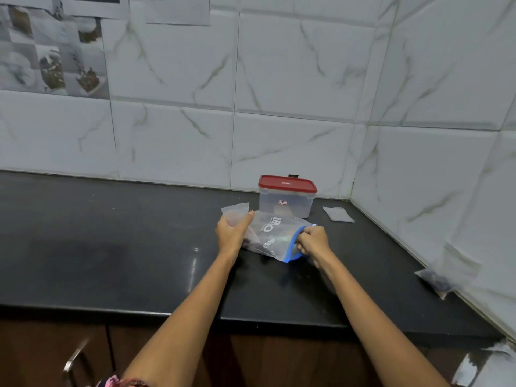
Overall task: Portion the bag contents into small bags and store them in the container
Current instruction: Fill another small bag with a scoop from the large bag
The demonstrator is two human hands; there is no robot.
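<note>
I see a black countertop that runs into a corner of white marble-look wall tiles; on it, near the back wall, stands the clear container with its red lid on. Just in front of the container lies the large zip bag with a blue seal strip, some dark contents inside; my right hand is closed around its blue mouth edge. My left hand grips a small clear bag and touches the large bag's left side. An empty small bag lies flat to the right of the container; a filled small bag rests far right, near the side wall.
</note>
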